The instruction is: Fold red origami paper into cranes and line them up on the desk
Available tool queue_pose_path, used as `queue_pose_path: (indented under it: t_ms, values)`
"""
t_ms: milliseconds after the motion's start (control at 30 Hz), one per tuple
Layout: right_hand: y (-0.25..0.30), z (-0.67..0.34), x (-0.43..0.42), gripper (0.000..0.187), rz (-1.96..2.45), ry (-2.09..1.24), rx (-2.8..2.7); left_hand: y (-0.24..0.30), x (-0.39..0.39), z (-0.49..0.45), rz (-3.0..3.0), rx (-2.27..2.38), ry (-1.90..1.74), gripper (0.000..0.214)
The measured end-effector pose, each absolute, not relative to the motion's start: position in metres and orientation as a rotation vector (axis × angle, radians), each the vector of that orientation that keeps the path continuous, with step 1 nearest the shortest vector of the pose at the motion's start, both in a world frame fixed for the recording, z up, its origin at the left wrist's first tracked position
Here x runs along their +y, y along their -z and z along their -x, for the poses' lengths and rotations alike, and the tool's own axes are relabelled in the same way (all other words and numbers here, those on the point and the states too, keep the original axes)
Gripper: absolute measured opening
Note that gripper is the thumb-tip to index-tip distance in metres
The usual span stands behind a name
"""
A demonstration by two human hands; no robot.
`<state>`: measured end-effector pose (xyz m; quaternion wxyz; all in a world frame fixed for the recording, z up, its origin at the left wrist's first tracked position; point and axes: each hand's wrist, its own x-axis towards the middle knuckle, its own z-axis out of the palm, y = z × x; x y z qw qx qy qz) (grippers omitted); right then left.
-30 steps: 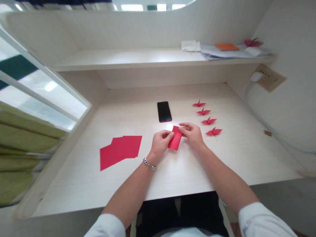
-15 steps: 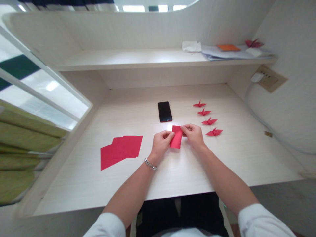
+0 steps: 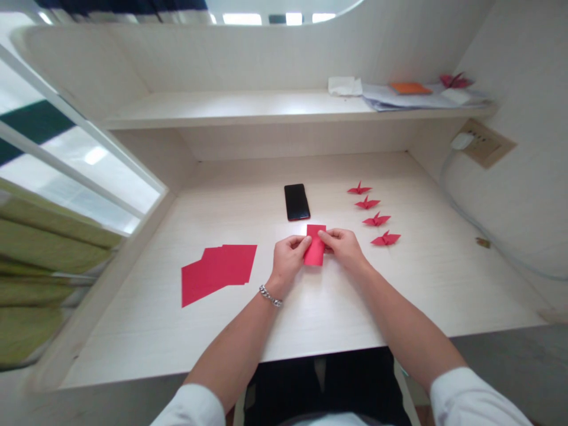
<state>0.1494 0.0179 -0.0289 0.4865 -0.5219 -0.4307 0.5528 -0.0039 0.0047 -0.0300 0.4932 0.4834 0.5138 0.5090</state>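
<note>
Sleeves (image 3: 195,405): white, at the bottom left and bottom right.
Surface (image 3: 146,340): pale, faintly grained, spread beneath both arms.
Bracelet (image 3: 270,295): silver chain, worn on the left wrist.
Red sheets (image 3: 217,266): overlapping, flat, left of the hands and apart from them.
Left hand (image 3: 288,255): pinching the left edge of a narrow red strip (image 3: 315,257) of paper, thumb on top.
Right hand (image 3: 347,247): pinching the same paper from the right, thumb on its face.
Position of the paper: between the two hands, long side pointing away from the person.
Paper birds (image 3: 386,239): four, red, wings spread, in a slanting row beyond the right hand.
Phone (image 3: 297,202): black, flat, just beyond the paper.
Wall outlet (image 3: 494,146): far right, white plug (image 3: 462,141) inserted.
Shelf (image 3: 222,103): farthest, bearing papers (image 3: 377,97) and an orange sheet (image 3: 410,88).
</note>
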Motion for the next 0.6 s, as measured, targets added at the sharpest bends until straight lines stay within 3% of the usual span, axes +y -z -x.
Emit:
queue_pose_path:
  t_ms: [600]
  values:
    - [0.03, -0.1546, 0.0188, 0.036, 1.31, -1.303, -1.114, 0.0284, 0.0057, 0.0044, -0.904, 1.076, -1.115, 0.04]
